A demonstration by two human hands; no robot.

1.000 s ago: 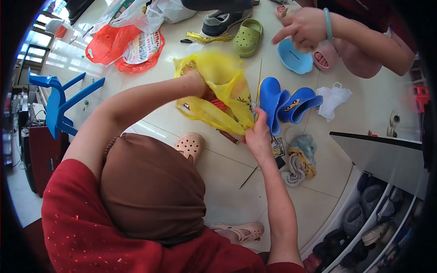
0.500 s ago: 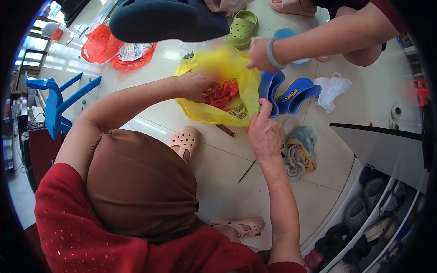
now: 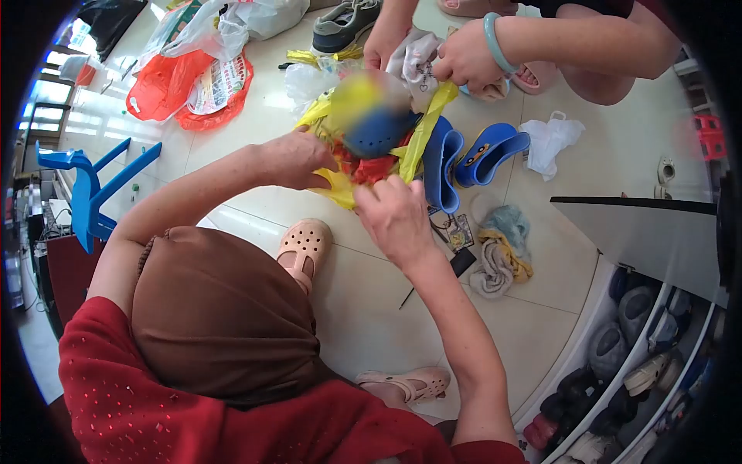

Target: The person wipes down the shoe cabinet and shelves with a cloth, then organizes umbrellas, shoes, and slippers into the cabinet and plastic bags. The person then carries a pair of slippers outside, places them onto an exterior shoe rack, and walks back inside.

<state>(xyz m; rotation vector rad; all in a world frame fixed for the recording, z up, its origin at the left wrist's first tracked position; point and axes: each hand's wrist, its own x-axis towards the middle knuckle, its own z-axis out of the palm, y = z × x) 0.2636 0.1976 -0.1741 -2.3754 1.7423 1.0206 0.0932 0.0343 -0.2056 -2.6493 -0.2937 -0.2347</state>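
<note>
Bag [image 3: 338, 190] gaping, left grip [image 3: 297, 161] and right grip [image 3: 396, 215] at rim, boots [image 3: 481, 162] beside

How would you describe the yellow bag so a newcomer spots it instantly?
On the tiled floor, find the blue boots. Just left of them in the picture, with the wearer's left hand and right hand at its near edge, is the yellow bag. Unlike the red bag and white bag nearby, it's yellow and in the wearer's hands.
</note>
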